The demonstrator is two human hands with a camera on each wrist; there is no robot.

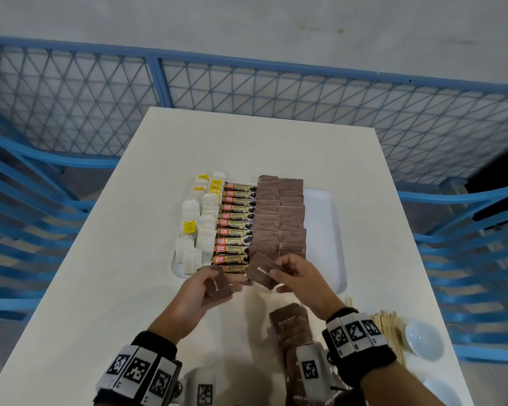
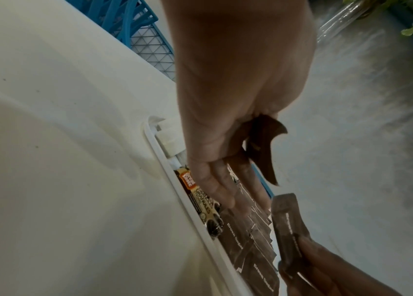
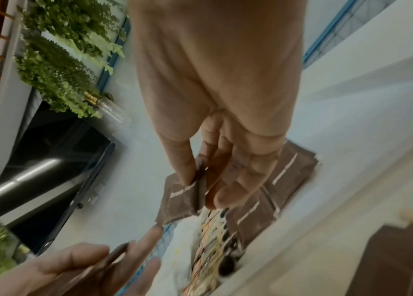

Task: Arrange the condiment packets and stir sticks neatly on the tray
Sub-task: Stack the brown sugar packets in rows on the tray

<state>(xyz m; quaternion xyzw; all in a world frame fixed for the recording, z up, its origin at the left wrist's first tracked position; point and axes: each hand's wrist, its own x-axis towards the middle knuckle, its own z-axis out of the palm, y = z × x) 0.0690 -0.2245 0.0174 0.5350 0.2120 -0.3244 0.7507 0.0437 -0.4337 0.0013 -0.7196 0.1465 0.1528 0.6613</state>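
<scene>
A white tray (image 1: 323,206) holds columns of white tea bags (image 1: 206,227), coffee granule sticks (image 1: 235,230) and two columns of brown sugar packets (image 1: 279,218). My left hand (image 1: 208,284) grips a small stack of brown packets (image 1: 219,284) just in front of the tray's near edge. Over that same edge my right hand (image 1: 288,273) pinches one brown sugar packet (image 1: 260,271) between thumb and fingers. In the right wrist view that packet (image 3: 182,198) hangs above the brown columns. A loose pile of brown packets (image 1: 291,323) lies on the table near my right wrist.
Wooden stir sticks (image 1: 387,326) lie on the white table (image 1: 123,259) at the right, beside a small white bowl (image 1: 425,338). The tray's right part is bare. Blue mesh fencing (image 1: 247,83) surrounds the table.
</scene>
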